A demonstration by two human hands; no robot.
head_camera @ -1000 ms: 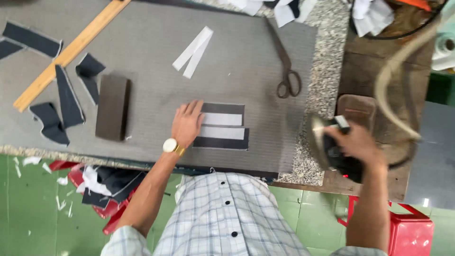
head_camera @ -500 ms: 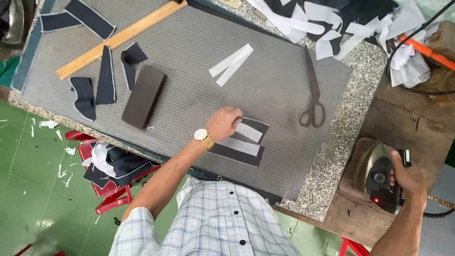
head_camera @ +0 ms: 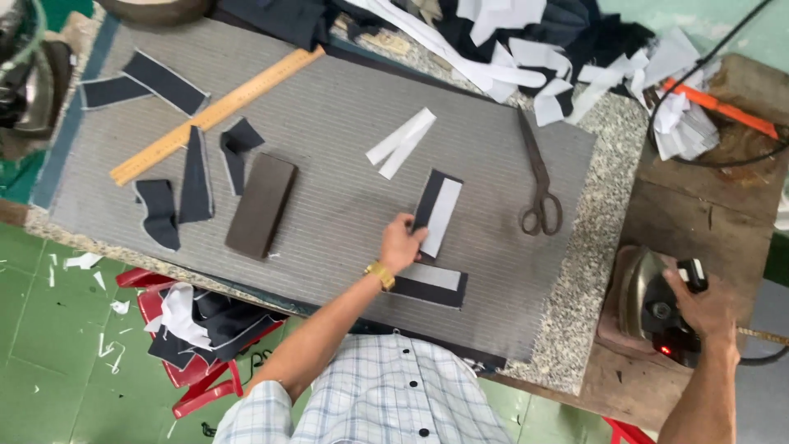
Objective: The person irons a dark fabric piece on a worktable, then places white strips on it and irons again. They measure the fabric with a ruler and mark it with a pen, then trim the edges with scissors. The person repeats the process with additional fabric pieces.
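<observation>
The head camera looks down on a grey ribbed pressing mat (head_camera: 329, 156) spread over a speckled stone tabletop (head_camera: 583, 271), and everything below is placed against that mat.

Near the mat's middle, the person's left hand (head_camera: 401, 244) pinches the lower end of a dark fabric strip faced with a white interlining band (head_camera: 437, 212); the strip stands roughly upright on the mat, tilted a little, with the fingers closed on its near end. Just below the hand, towards the mat's near edge, a second dark strip with a white band (head_camera: 431, 285) lies flat and is not touched.

Off the mat's right edge, beyond the stone, the right hand (head_camera: 703, 308) is wrapped around the black handle of a metal-soled electric iron (head_camera: 653, 308), which rests on a brown wooden bench (head_camera: 707, 205) (a small red light glows at its rear).

On the mat's right part lie dark metal scissors (head_camera: 538, 185), well apart from the held strip. Two loose white strips (head_camera: 401, 142) lie just above the mat's centre. Left of centre sits a dark brown rectangular block (head_camera: 261, 205), with several dark fabric offcuts (head_camera: 177, 193) further left and a long wooden ruler (head_camera: 215, 113) running diagonally above them. A heap of white and dark scraps (head_camera: 534, 49) crowds the mat's far edge.
</observation>
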